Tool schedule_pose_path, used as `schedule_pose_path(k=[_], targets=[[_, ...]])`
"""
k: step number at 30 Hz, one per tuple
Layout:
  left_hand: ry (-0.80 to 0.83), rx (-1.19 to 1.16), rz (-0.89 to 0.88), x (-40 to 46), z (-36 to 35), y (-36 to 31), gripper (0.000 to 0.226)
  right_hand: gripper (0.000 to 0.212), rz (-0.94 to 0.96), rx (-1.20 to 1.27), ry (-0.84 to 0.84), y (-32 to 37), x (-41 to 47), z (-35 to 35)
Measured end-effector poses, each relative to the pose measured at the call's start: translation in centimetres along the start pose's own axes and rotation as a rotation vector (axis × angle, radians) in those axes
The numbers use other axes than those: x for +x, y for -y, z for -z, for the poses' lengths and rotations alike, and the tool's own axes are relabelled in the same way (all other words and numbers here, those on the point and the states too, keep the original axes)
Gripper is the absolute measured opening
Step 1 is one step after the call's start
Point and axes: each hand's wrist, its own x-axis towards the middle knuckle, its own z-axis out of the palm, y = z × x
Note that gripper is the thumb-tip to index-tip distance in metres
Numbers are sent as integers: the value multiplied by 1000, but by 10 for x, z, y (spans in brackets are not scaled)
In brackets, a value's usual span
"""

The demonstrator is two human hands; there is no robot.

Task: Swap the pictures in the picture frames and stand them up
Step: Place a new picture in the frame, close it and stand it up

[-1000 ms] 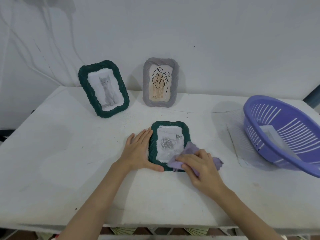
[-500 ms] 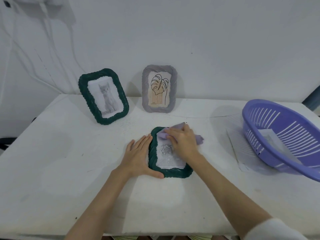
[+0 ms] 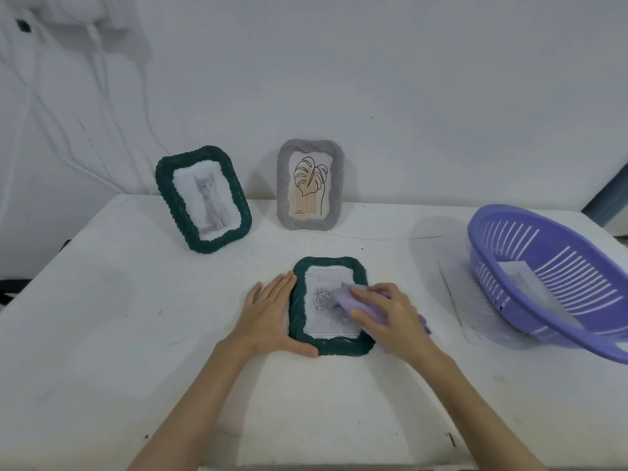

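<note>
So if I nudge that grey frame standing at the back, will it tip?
Probably, fairly easily. The grey frame stands nearly upright on a narrow bottom edge. It looks light, so on the smooth white table it may also slide.

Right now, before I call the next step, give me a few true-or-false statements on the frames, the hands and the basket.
1. The green frame with the rose picture lies flat on the table. True.
2. The right hand is empty. False: it presses a purple cloth onto that frame's glass.
3. The left hand rests flat against the lying frame's left edge. True.
4. The grey frame holds the cat picture. False: it holds a leaf drawing; the cat is in the standing green frame.
5. The purple basket sits left of the frames. False: it sits at the right.
</note>
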Motion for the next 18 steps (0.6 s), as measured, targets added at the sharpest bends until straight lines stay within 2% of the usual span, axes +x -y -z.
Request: schedule_pose_path(k=[2, 4, 6, 8, 10, 12, 13, 16, 18], targets=[[12, -5, 0, -1, 0, 1, 154, 41, -173, 248, 188, 4, 2, 20], [47, -11, 8, 0, 0, 2, 155, 50, -184, 202, 308, 1, 3, 36], [109, -54, 23, 4, 2, 1, 156, 59, -164, 138, 256, -4, 5, 44], [114, -167, 28, 4, 8, -8, 151, 56, -160, 210, 112, -4, 11, 48], [11, -424, 23, 1, 14, -29, 124, 49, -150, 371, -15, 2, 13, 52], [-99, -818, 38, -4, 18, -61, 86, 44, -114, 614, -90, 15, 11, 50], [-102, -981, 46, -3, 17, -74, 76, 43, -93, 730, -93, 22, 10, 46], [-100, -1326, 79, 5, 6, -92, 68, 45, -117, 993, -26, 36, 9, 28], [-206, -1361, 105, 8, 6, -90, 64, 44, -143, 1045, -30, 37, 10, 20]])
